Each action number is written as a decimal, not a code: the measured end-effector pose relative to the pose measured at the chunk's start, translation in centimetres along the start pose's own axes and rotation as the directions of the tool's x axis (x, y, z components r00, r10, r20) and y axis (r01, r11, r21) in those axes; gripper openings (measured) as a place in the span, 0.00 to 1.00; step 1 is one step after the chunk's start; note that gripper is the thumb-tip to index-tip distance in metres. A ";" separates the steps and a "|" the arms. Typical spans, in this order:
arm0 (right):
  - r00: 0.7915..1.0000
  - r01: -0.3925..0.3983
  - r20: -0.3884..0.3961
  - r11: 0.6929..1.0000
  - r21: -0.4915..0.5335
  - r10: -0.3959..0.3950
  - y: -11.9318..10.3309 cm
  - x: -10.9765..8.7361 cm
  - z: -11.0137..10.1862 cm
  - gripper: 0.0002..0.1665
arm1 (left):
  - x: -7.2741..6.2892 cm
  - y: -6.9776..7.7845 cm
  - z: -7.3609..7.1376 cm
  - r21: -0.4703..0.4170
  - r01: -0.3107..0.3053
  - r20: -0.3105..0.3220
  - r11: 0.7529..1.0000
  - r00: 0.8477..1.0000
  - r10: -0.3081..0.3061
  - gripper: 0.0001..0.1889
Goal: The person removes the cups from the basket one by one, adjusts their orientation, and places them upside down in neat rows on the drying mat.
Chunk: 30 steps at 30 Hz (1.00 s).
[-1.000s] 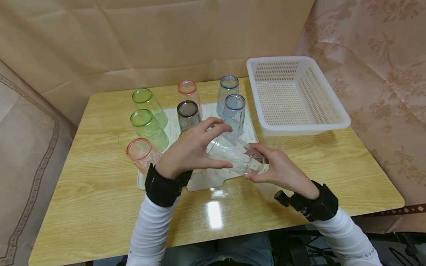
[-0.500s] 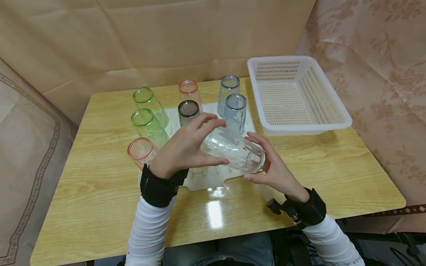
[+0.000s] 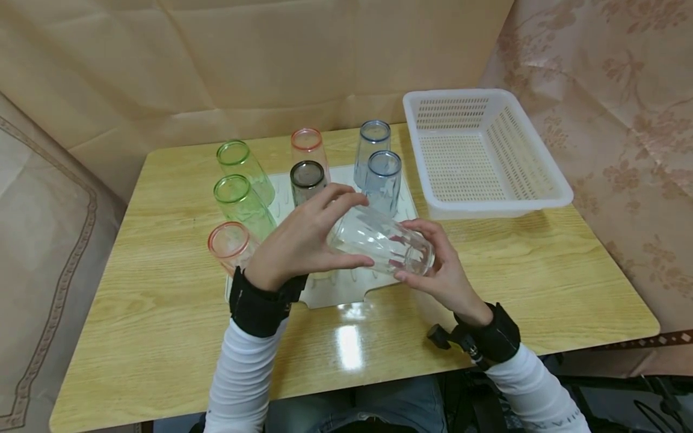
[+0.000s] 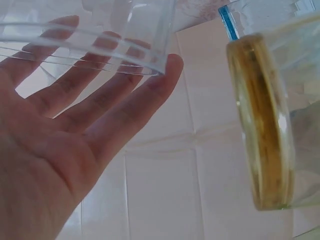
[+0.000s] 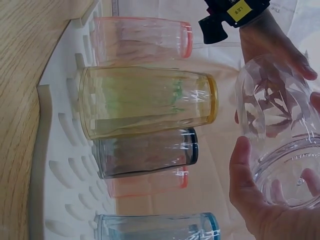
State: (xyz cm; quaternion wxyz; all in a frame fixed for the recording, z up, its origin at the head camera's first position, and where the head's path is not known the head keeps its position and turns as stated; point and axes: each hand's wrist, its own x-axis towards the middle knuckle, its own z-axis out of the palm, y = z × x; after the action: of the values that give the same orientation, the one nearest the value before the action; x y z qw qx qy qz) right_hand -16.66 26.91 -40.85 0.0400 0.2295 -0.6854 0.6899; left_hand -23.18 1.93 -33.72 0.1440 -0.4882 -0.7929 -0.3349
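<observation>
A clear drinking glass (image 3: 379,240) lies tilted in the air above the white drying rack (image 3: 335,294), held by both hands. My left hand (image 3: 308,234) grips its wider, left end, the thumb in front and the fingers behind. At the other end my right hand (image 3: 446,270) holds the thick base between thumb and fingers. Upside-down glasses stand on the rack: a grey one (image 3: 307,180) and blue ones (image 3: 382,186) behind the hands. A yellow glass (image 5: 150,102) shows nearest in the right wrist view; the left hand mostly hides it in the head view.
Green glasses (image 3: 243,204) and a red-rimmed glass (image 3: 230,243) stand along the rack's left side. Another red-rimmed glass (image 3: 310,150) is at the back. An empty white plastic basket (image 3: 503,208) sits at the back right of the wooden table (image 3: 151,300).
Both hands and the clear glass have shifted slightly left. The right hand has changed its hold at the base, its fingers lifting and then closing round it again. The other glasses have stayed put.
</observation>
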 end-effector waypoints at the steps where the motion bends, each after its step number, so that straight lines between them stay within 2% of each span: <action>1: 1.000 0.010 -0.002 1.000 0.008 -0.010 0.0 0.0 0.0 0.43 | 0.0 0.0 0.0 -0.001 -0.003 -0.002 1.000 1.000 0.003 0.40; 8: 0.997 0.071 -0.009 0.997 -0.031 -0.071 -0.4 0.3 -0.3 0.43 | -0.2 0.0 0.0 -0.012 -0.011 -0.013 1.000 1.000 0.010 0.40; 17: 0.997 0.076 0.017 0.993 -0.087 -0.075 -1.6 0.6 -1.0 0.44 | -0.5 0.3 -0.2 0.029 0.059 0.051 0.998 0.997 -0.061 0.41; 22: 0.996 0.088 0.044 0.990 -0.107 -0.083 -2.0 0.8 -1.8 0.44 | -0.9 0.2 -0.8 0.050 0.073 0.053 0.996 0.996 -0.076 0.42; 27: 0.996 0.066 0.075 0.977 -0.202 -0.052 -2.6 1.1 -3.0 0.45 | -1.4 0.2 -2.0 0.090 0.092 0.031 0.992 0.995 -0.095 0.41; 30: 0.995 0.055 0.099 0.955 -0.290 -0.027 -3.2 1.3 -3.8 0.45 | -1.8 0.2 -2.6 0.116 0.101 0.006 0.988 0.995 -0.102 0.37</action>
State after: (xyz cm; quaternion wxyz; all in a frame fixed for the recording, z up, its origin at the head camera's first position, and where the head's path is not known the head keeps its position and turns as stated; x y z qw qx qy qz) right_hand -17.61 30.42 -37.29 0.0557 0.2674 -0.7761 0.5684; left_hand -22.40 -0.95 -32.72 0.1500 -0.4399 -0.8357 -0.2926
